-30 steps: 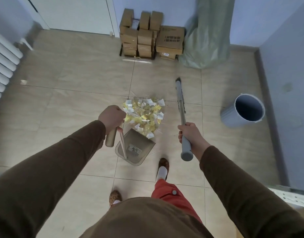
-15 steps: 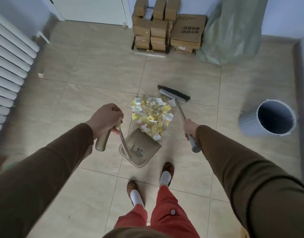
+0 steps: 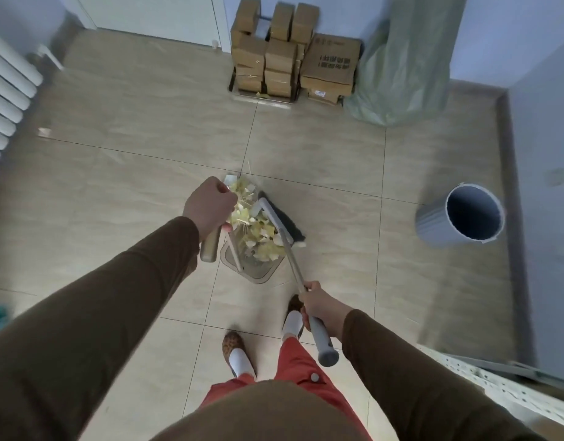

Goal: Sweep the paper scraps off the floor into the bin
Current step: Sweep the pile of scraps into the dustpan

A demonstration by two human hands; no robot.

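Observation:
A heap of yellow and white paper scraps [image 3: 258, 226] lies at the mouth of a tan dustpan [image 3: 258, 272] on the tiled floor. My left hand [image 3: 209, 205] grips the dustpan's upright handle. My right hand [image 3: 322, 308] grips the grey handle of a broom [image 3: 285, 222], whose dark head rests against the right side of the heap. The grey round bin [image 3: 433, 229] stands open on the floor to the right, apart from the heap.
Stacked cardboard boxes [image 3: 293, 55] and a green sack [image 3: 404, 65] stand against the far wall. A white radiator [image 3: 7, 100] lines the left wall. A single scrap [image 3: 45, 132] lies near it. My feet [image 3: 239, 354] stand just behind the dustpan.
The broom head has swung in from beyond the heap to its right side, pushing scraps toward the dustpan. My right hand has drawn back toward my body. My left hand now overlaps the heap.

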